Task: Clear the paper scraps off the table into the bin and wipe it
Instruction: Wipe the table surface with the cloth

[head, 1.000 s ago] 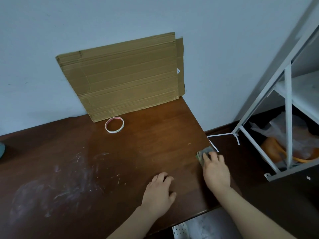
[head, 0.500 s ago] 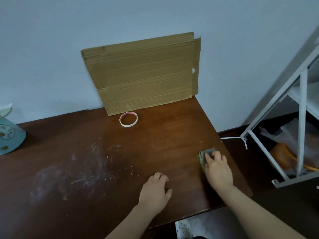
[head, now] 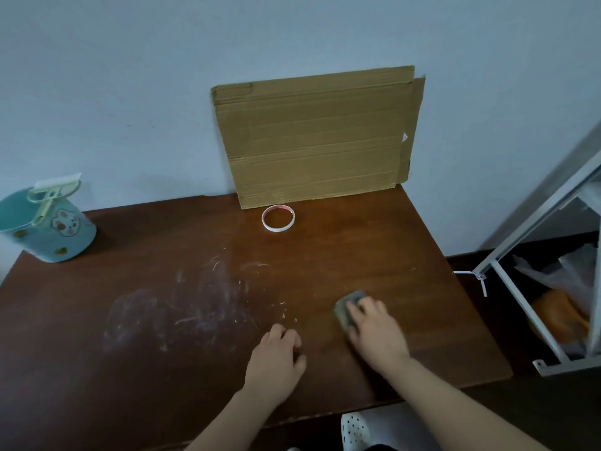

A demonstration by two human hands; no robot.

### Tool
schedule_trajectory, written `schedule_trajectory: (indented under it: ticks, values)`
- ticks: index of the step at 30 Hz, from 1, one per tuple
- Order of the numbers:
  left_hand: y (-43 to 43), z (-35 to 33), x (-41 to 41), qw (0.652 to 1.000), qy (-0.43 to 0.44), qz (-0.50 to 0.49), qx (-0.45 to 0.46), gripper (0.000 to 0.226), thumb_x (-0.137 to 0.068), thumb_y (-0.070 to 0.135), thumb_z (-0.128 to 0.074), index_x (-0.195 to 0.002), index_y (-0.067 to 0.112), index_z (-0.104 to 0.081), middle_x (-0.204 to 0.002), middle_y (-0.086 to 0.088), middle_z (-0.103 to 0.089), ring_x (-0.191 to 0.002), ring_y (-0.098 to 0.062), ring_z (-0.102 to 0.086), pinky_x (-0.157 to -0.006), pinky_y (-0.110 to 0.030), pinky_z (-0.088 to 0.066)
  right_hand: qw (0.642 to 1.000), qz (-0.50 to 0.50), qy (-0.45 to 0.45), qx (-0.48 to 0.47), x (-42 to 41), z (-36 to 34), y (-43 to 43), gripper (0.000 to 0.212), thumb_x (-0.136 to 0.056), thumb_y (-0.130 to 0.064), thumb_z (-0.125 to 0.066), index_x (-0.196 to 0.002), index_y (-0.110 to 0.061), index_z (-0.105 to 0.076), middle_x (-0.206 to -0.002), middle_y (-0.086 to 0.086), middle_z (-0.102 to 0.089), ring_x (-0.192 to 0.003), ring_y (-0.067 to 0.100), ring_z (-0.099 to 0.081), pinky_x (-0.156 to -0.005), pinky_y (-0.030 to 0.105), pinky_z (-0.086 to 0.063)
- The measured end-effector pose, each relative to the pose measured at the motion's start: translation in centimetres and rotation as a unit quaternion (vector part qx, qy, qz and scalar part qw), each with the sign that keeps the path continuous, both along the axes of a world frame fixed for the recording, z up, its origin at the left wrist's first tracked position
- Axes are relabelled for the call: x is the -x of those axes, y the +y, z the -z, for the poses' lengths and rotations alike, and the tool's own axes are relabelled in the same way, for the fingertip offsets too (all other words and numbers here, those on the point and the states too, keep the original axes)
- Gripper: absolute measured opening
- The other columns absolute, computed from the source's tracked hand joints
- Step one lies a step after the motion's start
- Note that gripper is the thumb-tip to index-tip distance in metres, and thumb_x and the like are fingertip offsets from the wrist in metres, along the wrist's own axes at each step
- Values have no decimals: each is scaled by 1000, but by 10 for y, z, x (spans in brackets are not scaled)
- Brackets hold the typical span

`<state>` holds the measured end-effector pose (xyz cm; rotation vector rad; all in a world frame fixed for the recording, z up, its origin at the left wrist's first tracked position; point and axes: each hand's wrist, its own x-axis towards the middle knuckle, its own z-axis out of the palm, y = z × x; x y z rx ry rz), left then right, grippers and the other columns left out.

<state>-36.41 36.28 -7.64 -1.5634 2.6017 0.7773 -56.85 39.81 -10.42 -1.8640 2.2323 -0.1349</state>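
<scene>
My right hand point(head: 375, 330) presses a small grey-green cloth point(head: 345, 308) flat on the dark brown table point(head: 374, 249), fingers straight on top of it. To its left, my left hand point(head: 276, 361) rests on the wood near the front edge with fingers loosely bent, holding nothing. White smears and tiny paper flecks point(head: 195, 307) cover the table's left middle. A teal bin point(head: 48, 229) with a rabbit picture stands at the back left corner, a small pale green brush point(head: 53, 192) propped on its rim.
A cardboard sheet point(head: 317, 135) leans on the wall at the back. A roll of tape point(head: 278, 218) lies in front of it. A white metal rack point(head: 533, 255) with plastic bags stands on the floor to the right. A white shoe point(head: 354, 429) shows below the table edge.
My right hand has slid the cloth leftward from the table's right edge toward the middle. The view has swung left, bringing the teal bin into sight. My left hand has stayed put.
</scene>
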Motion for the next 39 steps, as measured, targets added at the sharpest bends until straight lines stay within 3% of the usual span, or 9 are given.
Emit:
schedule_trajectory:
  ticks: [5,12,16,19,25,27,30,34,39]
  values:
    - [1,3,-16,1000,27,-14,4,24,-92,37,-49,-114,27,-49,-113,9,-41,-106,-8,-46,-88,-21,-41,990,140,28,-18,12,2,-6,51,-96,-29,-40,-144,-13,-34,-131,6,-39,-119,25,-37,-95,30,-40]
    - [1,8,-61,999,11,-37,8,22,-91,37,-50,-111,28,-48,-111,9,-41,-108,-10,-45,-88,-21,-40,995,-95,-7,-31,-116,-1,-39,51,-96,-11,-35,-146,-12,-25,-140,10,-31,-124,30,-31,-98,36,-38]
    - [-4,9,-69,999,14,-45,13,16,-89,33,-51,-103,26,-49,-105,10,-38,-104,-9,-46,-84,-19,-41,981,-182,-23,-55,-137,0,-34,54,-95,-16,-41,-147,-15,-26,-135,10,-33,-124,32,-30,-95,39,-38]
    - [-7,8,-64,999,26,-35,11,17,-90,35,-51,-104,26,-47,-106,8,-39,-102,-10,-46,-83,-21,-41,990,-127,-32,-46,-103,0,-25,53,-95,-25,-43,-146,-21,-29,-127,5,-36,-118,25,-35,-89,34,-41]
    - [-6,9,-58,999,50,-7,5,26,-92,37,-49,-116,27,-47,-115,9,-44,-107,-10,-47,-88,-23,-44,990,140,10,-31,-16,-1,-1,50,-96,-32,-45,-143,-17,-36,-121,5,-38,-110,22,-42,-89,27,-42]
    - [-4,11,-62,999,54,-5,4,29,-92,37,-48,-120,28,-46,-119,11,-45,-110,-8,-47,-89,-22,-43,988,149,28,-14,-28,2,-2,52,-88,-28,-59,-135,-9,-48,-112,8,-47,-98,25,-49,-83,30,-47]
    - [-1,13,-65,999,53,-2,1,30,-92,36,-48,-121,29,-44,-121,12,-44,-113,-8,-46,-91,-21,-41,997,36,49,42,-79,5,-6,55,-57,-25,-84,-108,-10,-70,-91,6,-58,-75,24,-58,-61,28,-52]
    - [0,11,-63,999,34,-17,15,23,-88,29,-49,-110,25,-43,-113,8,-42,-107,-10,-46,-86,-20,-40,988,-155,-26,13,-137,9,-2,50,-87,-24,-36,-136,-15,-44,-114,7,-46,-104,28,-49,-78,34,-49]
    - [2,10,-54,999,22,-20,23,20,-89,29,-49,-108,26,-43,-106,8,-36,-104,-9,-43,-84,-19,-39,994,-100,-41,-17,-81,5,5,51,-94,-24,-40,-144,-21,-31,-126,5,-40,-117,25,-37,-93,35,-40]
